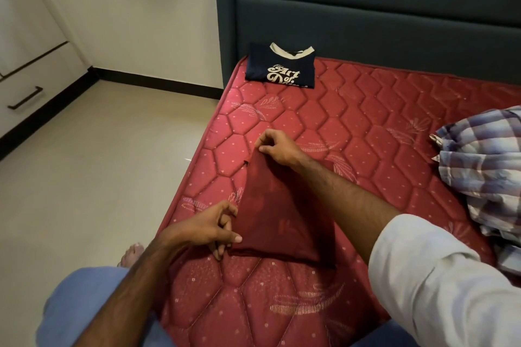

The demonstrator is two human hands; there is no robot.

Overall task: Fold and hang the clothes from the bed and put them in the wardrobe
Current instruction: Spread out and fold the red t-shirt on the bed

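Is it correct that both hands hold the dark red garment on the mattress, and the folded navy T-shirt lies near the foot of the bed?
Not quite. The head view shows the folded navy T-shirt near the headboard, not the foot. The rest holds: the left hand and right hand hold the dark red garment on the mattress.

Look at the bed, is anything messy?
Yes. The checked shirt lies crumpled at the mattress's right edge, unfolded, while the navy tee near the headboard sits neatly folded. Both hands hold the maroon cloth, mid-fold.

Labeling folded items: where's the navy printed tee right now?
Head view: the navy tee lies folded at the mattress's far left corner, against the headboard, beyond both hands.
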